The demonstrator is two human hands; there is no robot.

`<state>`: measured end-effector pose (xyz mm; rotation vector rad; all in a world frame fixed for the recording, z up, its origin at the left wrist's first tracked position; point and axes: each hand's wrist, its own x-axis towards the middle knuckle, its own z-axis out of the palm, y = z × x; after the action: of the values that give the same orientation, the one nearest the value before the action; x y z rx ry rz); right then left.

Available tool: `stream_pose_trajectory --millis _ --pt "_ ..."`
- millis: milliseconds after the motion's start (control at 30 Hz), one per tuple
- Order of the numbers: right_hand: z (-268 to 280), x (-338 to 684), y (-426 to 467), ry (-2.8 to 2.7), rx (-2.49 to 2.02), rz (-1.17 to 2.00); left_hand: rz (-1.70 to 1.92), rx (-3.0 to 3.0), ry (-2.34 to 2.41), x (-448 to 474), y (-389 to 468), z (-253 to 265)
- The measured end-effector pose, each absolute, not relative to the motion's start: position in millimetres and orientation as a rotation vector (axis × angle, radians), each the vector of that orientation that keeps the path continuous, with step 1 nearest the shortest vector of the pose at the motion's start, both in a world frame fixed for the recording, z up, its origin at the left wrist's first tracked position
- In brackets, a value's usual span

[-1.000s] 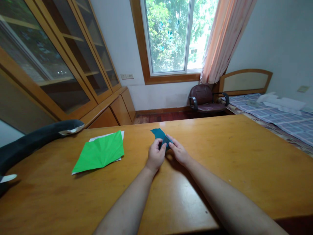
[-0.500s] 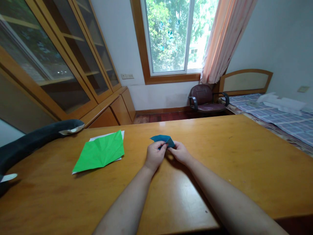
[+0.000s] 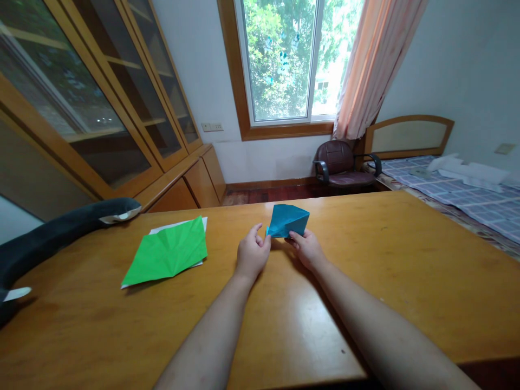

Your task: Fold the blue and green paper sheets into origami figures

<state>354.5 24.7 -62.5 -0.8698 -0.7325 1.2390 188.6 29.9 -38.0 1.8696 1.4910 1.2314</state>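
Your right hand (image 3: 311, 251) pinches angular folded blue paper (image 3: 288, 221), likely light, best edge-held; whether your left hand (image 3: 252, 253) grips is unclear.

Near the far-left corner of the surface (image 3: 365, 260), the view is cropping the toy (image 3: 69, 230). Green paper (image 3: 170, 252) is covering most of the white sheet (image 3: 205, 222). Blue paper (image 3: 287, 218) is partly concealing the right hand (image 3: 309, 250).

head view | text: none readable | labels, brands: none readable | numbers, signs: none readable
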Motion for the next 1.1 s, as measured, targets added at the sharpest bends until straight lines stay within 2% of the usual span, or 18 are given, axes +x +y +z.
stream_pose_trajectory --millis 300,600,867,1100 --pt "-51 353 17 -0.736 -0.729 1.326 1.103 1.300 1.030 199 35 -47" --pt "-64 354 25 -0.816 -0.867 1.282 1.205 1.410 0.940 197 36 -42" --pt "-55 352 20 -0.766 -0.904 1.337 1.366 1.212 0.779 207 32 -44" --pt "-54 348 18 -0.801 -0.967 1.298 1.369 1.117 0.760 212 30 -48"
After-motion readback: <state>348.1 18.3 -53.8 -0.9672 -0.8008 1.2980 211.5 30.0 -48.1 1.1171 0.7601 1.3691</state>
